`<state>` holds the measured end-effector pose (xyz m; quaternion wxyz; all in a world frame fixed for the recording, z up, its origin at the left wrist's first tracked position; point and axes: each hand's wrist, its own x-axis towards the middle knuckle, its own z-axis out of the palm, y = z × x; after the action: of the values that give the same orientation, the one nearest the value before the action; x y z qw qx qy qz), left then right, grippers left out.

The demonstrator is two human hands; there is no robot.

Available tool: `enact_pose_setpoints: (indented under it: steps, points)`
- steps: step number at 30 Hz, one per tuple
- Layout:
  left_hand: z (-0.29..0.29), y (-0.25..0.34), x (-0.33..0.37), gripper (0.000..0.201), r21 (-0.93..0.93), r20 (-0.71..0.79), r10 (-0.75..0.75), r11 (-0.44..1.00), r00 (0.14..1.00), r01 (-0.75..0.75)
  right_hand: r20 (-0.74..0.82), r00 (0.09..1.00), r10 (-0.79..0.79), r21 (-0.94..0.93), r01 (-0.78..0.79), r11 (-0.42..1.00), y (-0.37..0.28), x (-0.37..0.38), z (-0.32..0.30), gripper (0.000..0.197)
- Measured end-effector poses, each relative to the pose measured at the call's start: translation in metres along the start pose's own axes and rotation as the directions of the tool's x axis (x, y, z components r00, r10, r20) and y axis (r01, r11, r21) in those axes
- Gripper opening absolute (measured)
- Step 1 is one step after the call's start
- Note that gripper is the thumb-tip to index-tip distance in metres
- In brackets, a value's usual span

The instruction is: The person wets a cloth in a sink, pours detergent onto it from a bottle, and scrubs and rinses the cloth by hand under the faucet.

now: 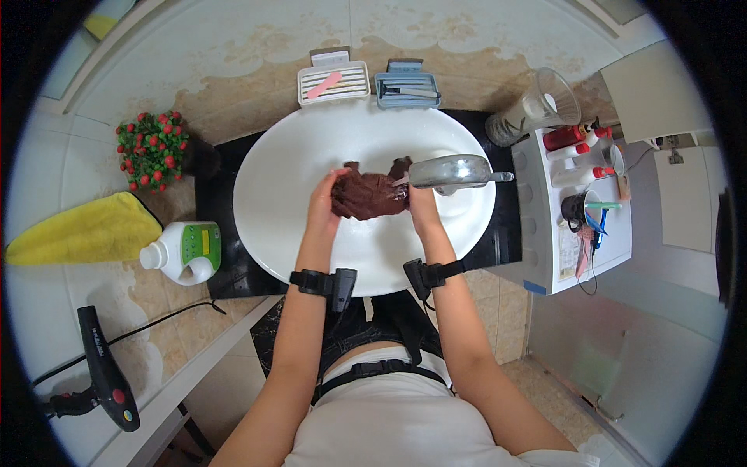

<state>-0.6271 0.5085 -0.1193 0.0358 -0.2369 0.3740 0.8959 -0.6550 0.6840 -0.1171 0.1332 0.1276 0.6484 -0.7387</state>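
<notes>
A wet, dark reddish-brown cloth (367, 196) is bunched up over the white oval washbasin (268, 175). My left hand (322, 201) grips its left side, with the fingers partly hidden behind the fabric. At the cloth's right side, my right hand (422, 204) holds on just below the chrome faucet (450, 170), which covers part of that hand. A short stream of water appears to come from the spout onto the cloth's upper right part. Both wrists wear black straps with small devices.
Behind the basin hang a white soap rack (334, 87) and a blue one (408, 92). Left are a potted plant (156, 152), yellow towel (85, 229), white jug (187, 253) and black hair dryer (109, 373). A clear pitcher (537, 109) and a white cabinet (545, 233) with bottles stand right.
</notes>
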Motion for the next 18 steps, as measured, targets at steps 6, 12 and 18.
enact_pose_setpoints:
  steps: [6,12,18]
  points:
    - [0.001,0.034,-0.016,0.037,-0.069,0.105,0.046,0.997,0.993,-0.039,0.108,0.977,0.185,0.317,-0.21,0.925,-0.013,-0.019,-0.013,0.033]
    - [0.018,0.024,-0.026,0.048,-0.123,0.23,-0.004,0.992,0.973,0.034,0.236,0.952,0.192,0.429,-0.28,0.859,-0.006,-0.024,-0.008,0.025]
    - [0.048,0.002,-0.031,0.07,0.18,0.311,-0.146,0.979,0.939,0.092,0.097,0.995,0.002,-0.065,0.004,0.998,-0.017,-0.038,0.022,0.039]
